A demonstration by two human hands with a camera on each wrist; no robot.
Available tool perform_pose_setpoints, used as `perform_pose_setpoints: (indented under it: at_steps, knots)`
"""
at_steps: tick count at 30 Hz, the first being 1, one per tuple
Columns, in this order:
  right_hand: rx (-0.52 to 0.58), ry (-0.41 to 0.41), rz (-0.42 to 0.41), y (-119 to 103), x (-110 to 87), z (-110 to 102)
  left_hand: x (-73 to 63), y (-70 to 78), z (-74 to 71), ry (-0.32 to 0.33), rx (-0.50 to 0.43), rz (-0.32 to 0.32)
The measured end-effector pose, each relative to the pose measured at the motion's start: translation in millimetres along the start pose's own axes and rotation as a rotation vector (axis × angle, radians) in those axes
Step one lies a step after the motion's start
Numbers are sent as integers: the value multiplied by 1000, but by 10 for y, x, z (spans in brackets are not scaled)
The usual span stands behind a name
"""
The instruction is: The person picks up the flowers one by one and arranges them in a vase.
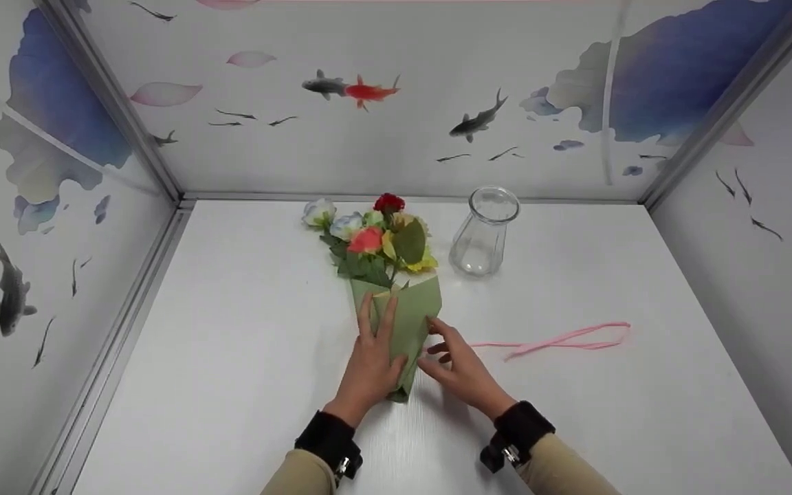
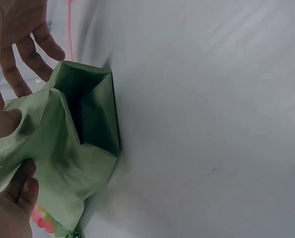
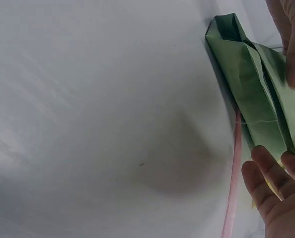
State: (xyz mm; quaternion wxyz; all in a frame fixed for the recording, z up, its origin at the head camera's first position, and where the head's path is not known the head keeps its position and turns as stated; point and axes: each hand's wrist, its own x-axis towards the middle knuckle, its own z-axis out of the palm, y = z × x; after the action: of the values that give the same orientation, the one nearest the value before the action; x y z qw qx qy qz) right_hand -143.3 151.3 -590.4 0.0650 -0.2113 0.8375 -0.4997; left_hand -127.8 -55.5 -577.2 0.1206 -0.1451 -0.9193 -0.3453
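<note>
A bouquet of mixed flowers (image 1: 366, 240) lies on the table, its stems inside a folded green paper wrap (image 1: 410, 330). My left hand (image 1: 370, 361) rests on the wrap with its fingers spread and fairly straight, pressing it down. At the right edge of the wrap is my right hand (image 1: 461, 368), fingers loosely bent and fingertips at the paper's edge; nothing is gripped in it. The wrap's lower end (image 2: 95, 109) gapes in the left wrist view. A pink ribbon (image 1: 568, 342) runs out to the right, and its left end passes under the wrap.
Behind the right hand, near the back edge of the white table (image 1: 231, 344), stands a clear glass vase (image 1: 482, 237). Panels printed with fish and lotus leaves (image 1: 396, 151) enclose the table at the back and on both sides.
</note>
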Motion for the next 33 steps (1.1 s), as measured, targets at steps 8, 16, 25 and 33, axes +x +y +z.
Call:
perform_pose_setpoints:
  at_steps: [8,16,25,33]
  knots:
    - [70,65,46,33,-34,-8,-25,20,32,-64,-142,69]
    - [47,79,-32,24,-76,-16,-73,23,89,-162,-208,-14]
    - [52,-11,-130,-13,-80,43,-66,35,120,-163,-215,-113]
    - [-48,-66,-220,-31,-87,137,-91,35,89,-153,-256,-167]
